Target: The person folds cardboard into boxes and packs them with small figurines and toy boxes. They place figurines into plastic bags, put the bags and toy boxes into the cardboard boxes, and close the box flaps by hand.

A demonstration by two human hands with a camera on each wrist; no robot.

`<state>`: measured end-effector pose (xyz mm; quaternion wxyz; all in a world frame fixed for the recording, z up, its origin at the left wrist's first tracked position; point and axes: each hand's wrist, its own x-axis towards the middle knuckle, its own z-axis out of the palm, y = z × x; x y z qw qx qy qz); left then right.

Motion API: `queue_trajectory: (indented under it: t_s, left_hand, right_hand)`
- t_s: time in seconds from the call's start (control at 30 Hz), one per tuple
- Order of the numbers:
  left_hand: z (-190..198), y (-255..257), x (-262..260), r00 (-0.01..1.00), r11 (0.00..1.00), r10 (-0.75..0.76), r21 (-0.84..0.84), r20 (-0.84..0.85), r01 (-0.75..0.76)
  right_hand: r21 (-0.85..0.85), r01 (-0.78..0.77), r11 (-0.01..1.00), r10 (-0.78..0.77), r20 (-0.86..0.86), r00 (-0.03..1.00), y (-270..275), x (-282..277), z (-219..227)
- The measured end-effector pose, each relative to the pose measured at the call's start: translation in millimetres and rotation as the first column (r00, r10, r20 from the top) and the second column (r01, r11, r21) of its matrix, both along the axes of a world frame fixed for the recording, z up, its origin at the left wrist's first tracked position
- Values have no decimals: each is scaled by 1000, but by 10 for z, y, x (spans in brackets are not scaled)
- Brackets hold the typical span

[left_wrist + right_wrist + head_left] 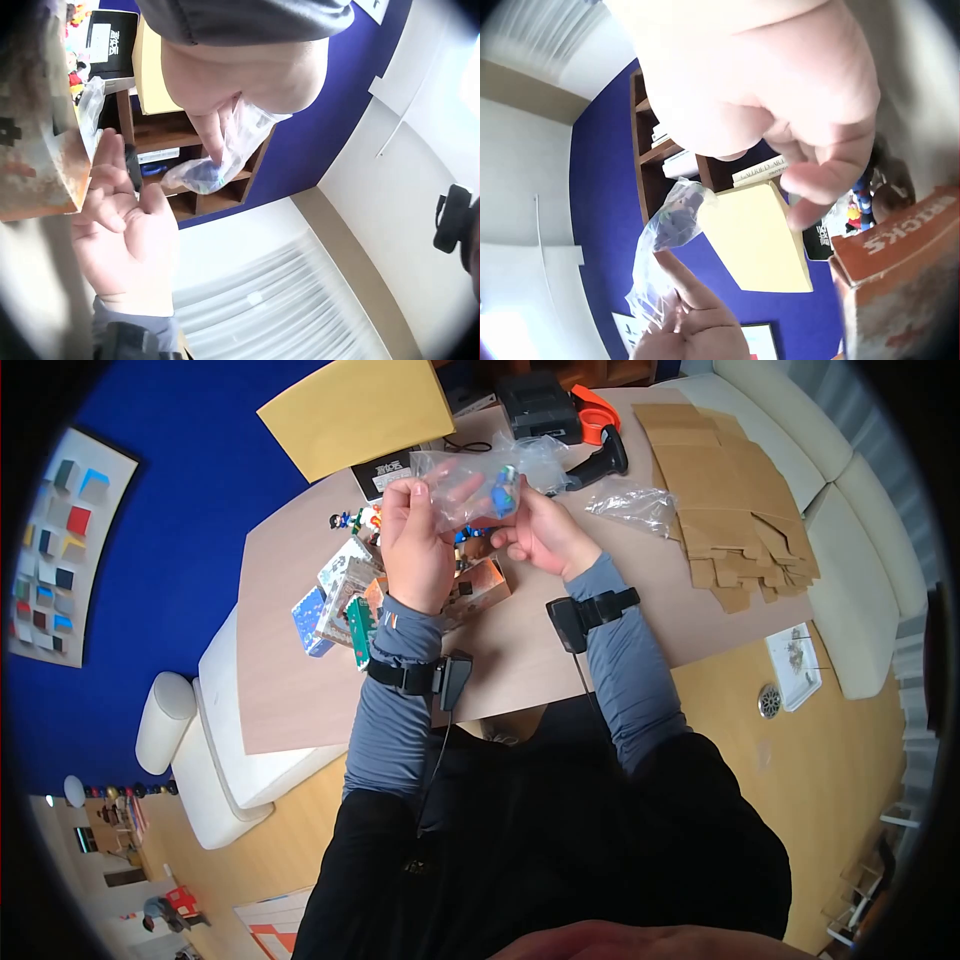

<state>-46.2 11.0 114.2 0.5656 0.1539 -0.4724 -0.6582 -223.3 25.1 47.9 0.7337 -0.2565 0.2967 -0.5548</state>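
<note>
My left hand pinches one end of a clear plastic bag between thumb and fingers, above the table. Inside the bag, a small blue and green figure lies toward the far end. The left wrist view has the same bag hanging from my left hand. My right hand is beside the bag with its fingers loosely bent; in the left wrist view, this hand appears apart from the bag and holds nothing. The right wrist view shows my left fingers against the bag.
Below my hands on the table lie printed boxes, a green piece and small figures. Farther back are a yellow sheet, a black device and a scanner. Another plastic bag and flattened cardboard lie right.
</note>
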Motion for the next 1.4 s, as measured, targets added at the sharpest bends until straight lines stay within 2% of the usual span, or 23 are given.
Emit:
queue_trajectory:
  t_s: [0.07, 0.13, 0.23, 0.33, 0.37, 0.43, 0.5, 0.53, 0.67, 0.73, 0.8, 0.9, 0.93, 1.0, 1.03, 1.1, 1.13, 1.2, 1.23, 1.27, 1.33, 1.37, 1.4]
  left_hand:
    - [-68, -28, 9, 999, 1000, -4, 20, 42, 3]
    - [-225, -81, 62, 973, 995, 99, 1, 207, -101]
    - [-410, -107, 93, 963, 985, 169, -6, 211, -172]
    - [-438, -73, 72, 923, 953, 296, -4, 245, -304]
    - [-474, -71, 62, 924, 951, 301, 0, 238, -309]
    - [-587, -79, 53, 632, 737, 675, -395, 381, -548]
    - [-674, -84, 121, 626, 753, 658, -366, 417, -547]
    - [-718, -89, 175, 620, 770, 637, -340, 458, -540]
    - [-662, 109, 148, 628, 869, 493, -381, 602, -316]
    - [-634, 159, 134, 587, 871, 490, -386, 645, -303]
    - [-667, 123, 156, 595, 884, 468, -342, 653, -320]
    - [-651, 76, 178, 618, 878, 478, -336, 624, -340]
    - [-650, 86, 193, 623, 877, 481, -333, 617, -348]
    - [-595, 113, 217, 636, 865, 500, -364, 588, -345]
    - [-607, 114, 234, 640, 868, 496, -361, 587, -342]
    - [-617, 83, 281, 663, 863, 502, -376, 555, -338]
    - [-620, 76, 306, 669, 866, 497, -372, 553, -335]
    - [-557, 137, 393, 575, 796, 604, -462, 552, -392]
    - [-516, 186, 448, 555, 804, 594, -455, 582, -383]
    - [-520, 212, 505, 561, 806, 591, -454, 580, -379]
    - [-533, 232, 614, 516, 721, 683, -588, 517, -366]
    - [-542, 242, 648, 497, 694, 709, -620, 500, -365]
    - [-563, 241, 673, 499, 696, 707, -618, 501, -365]
  right_hand:
    - [-57, 26, 998, -24, 25, 999, -86, -41, -99]
    - [-110, 50, 993, -45, 52, 998, -134, -105, -203]
    - [-71, 152, 986, -144, 100, 984, -96, -112, -169]
    - [-116, 120, 986, -114, 61, 992, -109, -45, -123]
    - [-129, 186, 974, -189, -8, 982, -102, -9, -128]
    - [-148, 242, 959, -256, -85, 963, -108, 12, -146]
    - [-160, 358, 920, -373, -72, 925, -130, 2, -183]
    - [-162, 344, 925, -360, -81, 930, -140, -3, -199]
    - [-189, 421, 887, -439, -64, 896, -148, 14, -213]
    - [-249, 513, 821, -559, -177, 810, -119, 52, -152]
    - [-299, 527, 796, -588, -174, 790, -155, 85, -187]
    - [-374, 613, 696, -710, -233, 664, -169, 140, -150]
    - [-381, 606, 698, -708, -240, 664, -183, 162, -128]
    - [-593, 503, 629, -773, -409, 486, -224, 217, -25]
    - [-593, 503, 628, -774, -412, 481, -251, 227, 30]
    - [-826, 254, 504, -864, -481, 148, -285, 311, 352]
    - [-826, 253, 504, -864, -484, 140, -352, 336, 435]
    - [-901, 96, 422, -906, -421, 28, -468, 407, 598]
    - [-911, 41, 411, -912, -411, -1, -473, 446, 693]
    - [-911, 40, 410, -912, -411, -8, -469, 484, 767]
    - [-905, 14, 426, -904, -426, -32, -484, 553, 886]
    - [-928, -3, 371, -928, -371, -31, -498, 580, 920]
    - [-928, -3, 373, -927, -373, -33, -513, 591, 937]
